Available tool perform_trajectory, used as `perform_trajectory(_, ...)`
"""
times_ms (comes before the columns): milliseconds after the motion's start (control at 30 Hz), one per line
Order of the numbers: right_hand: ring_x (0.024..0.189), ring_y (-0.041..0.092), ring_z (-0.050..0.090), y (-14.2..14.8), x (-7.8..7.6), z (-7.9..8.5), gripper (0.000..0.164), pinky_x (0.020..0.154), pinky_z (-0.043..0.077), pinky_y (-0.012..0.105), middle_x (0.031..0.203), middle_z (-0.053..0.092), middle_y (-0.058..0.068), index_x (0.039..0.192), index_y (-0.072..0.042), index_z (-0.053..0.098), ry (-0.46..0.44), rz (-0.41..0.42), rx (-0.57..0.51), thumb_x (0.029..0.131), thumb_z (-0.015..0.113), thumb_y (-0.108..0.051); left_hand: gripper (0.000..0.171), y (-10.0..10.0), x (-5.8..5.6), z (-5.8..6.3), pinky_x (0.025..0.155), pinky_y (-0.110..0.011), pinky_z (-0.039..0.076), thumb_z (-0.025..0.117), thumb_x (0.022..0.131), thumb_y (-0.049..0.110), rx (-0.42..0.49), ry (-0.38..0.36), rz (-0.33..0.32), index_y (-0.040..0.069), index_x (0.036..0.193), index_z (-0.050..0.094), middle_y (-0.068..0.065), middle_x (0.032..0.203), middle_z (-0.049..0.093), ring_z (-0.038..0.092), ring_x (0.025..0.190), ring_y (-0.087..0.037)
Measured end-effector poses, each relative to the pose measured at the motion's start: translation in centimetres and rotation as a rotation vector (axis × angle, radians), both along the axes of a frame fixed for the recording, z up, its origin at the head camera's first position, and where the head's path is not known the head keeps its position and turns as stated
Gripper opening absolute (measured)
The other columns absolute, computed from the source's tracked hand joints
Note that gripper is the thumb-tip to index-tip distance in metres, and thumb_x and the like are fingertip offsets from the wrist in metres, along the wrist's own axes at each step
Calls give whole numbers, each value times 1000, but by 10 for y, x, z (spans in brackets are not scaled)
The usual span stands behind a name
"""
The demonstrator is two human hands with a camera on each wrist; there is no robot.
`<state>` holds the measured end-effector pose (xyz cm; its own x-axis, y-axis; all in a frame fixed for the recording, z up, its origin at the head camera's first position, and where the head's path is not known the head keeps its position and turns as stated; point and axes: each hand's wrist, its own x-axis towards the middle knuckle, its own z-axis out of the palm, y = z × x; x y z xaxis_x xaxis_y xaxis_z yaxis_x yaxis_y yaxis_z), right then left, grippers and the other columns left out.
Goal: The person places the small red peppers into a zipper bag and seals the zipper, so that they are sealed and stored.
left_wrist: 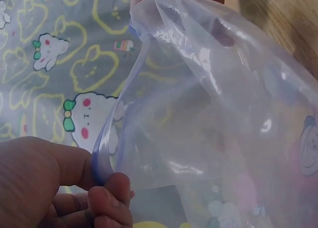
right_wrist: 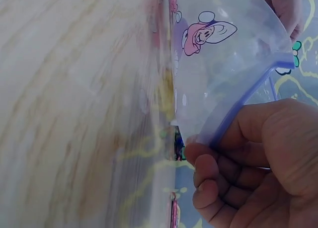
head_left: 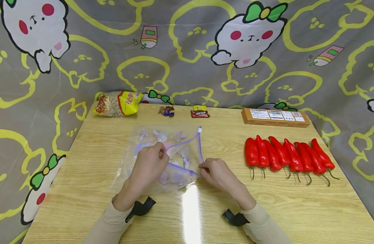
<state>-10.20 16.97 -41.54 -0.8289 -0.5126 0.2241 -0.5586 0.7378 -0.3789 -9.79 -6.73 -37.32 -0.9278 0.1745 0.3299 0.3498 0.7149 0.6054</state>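
A clear zip bag (head_left: 130,145) with pink and lilac cartoon prints lies over the table, its purple zip edge spread apart into a gap. My left hand (head_left: 148,167) pinches one side of that edge between thumb and fingers. In the left wrist view the purple zip strip (left_wrist: 102,161) passes between thumb and fingertips. My right hand (head_left: 218,173) pinches the near right corner of the opening. The right wrist view shows its thumb and index finger on the purple edge (right_wrist: 238,106). A white slider (head_left: 199,130) sits at the far end of the zip.
Red peppers (head_left: 278,154) with green stems lie in a row at the right. Behind them is an orange-brown box (head_left: 275,118). Along the back edge are a yellow-labelled food bag (head_left: 116,104), small wrapped sweets (head_left: 166,111) and a red-and-yellow packet pair (head_left: 200,112). Patterned cloth surrounds the table (head_left: 71,169).
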Motion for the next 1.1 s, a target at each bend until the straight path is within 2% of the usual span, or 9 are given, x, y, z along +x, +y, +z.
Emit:
perform_trajectory(133, 60, 5, 53, 1, -1, -1, 17, 55, 45, 19, 70, 64, 0, 84, -4, 74, 6, -39, -2, 73, 61, -4, 14, -2, -1, 2, 34, -18, 23, 54, 77, 0, -2, -2, 9, -1, 87, 64, 7, 49, 45, 27, 37, -1)
perform_trajectory(267, 61, 5, 54, 1, -2, -2, 16, 57, 46, 20, 71, 64, 0, 84, -4, 74, -1, -61, 6, 74, 61, -4, 7, -1, -1, 1, 35, -17, 23, 56, 79, -1, 3, 30, 0, 0, 79, 63, 6, 50, 45, 28, 38, -2)
perform_trajectory(367, 62, 6, 55, 0, -2, -3, 17, 57, 47, 20, 72, 64, 0, 86, -3, 73, -6, -56, 4, 75, 61, -4, 10, 1, -1, -2, 36, -16, 26, 57, 80, -2, 10, 48, -14, 2, 72, 61, 4, 51, 47, 31, 38, -2)
perform_trajectory(500, 61, 6, 54, -1, -1, -3, 17, 57, 46, 20, 70, 62, 0, 88, -3, 73, -13, -46, 0, 76, 61, -5, 13, 3, -1, -3, 39, -16, 33, 58, 80, -2, 15, 55, -14, 4, 69, 62, 2, 55, 54, 38, 41, -3)
perform_trajectory(667, 57, 4, 48, -1, -1, -3, 15, 53, 42, 19, 66, 57, -3, 86, -5, 73, -25, -36, 19, 77, 61, -5, 11, 4, -2, -4, 39, -17, 34, 60, 79, -3, 3, 72, -5, 3, 70, 63, 0, 57, 56, 39, 42, -4)
perform_trajectory(800, 57, 4, 45, -1, -1, -5, 16, 53, 41, 18, 66, 56, -4, 90, -3, 73, -56, -27, 32, 80, 61, -7, 5, 7, -2, -6, 39, -17, 33, 59, 80, 0, 12, 15, -41, 0, 80, 64, 2, 58, 54, 35, 41, -2)
perform_trajectory(900, 58, 4, 44, -2, -1, -5, 18, 53, 40, 18, 68, 55, -4, 93, -2, 72, -62, -23, 32, 80, 61, -8, 7, 9, -2, -6, 38, -18, 32, 59, 81, 2, 33, -28, -40, 0, 86, 64, 3, 59, 53, 35, 40, -2)
perform_trajectory(1100, 60, 4, 45, -3, 0, -4, 21, 55, 41, 18, 72, 57, -5, 100, -2, 69, -46, -9, 17, 83, 61, -10, 7, 9, -2, -7, 39, -18, 35, 60, 82, 3, 48, -43, -27, 0, 87, 64, 2, 61, 55, 37, 40, -2)
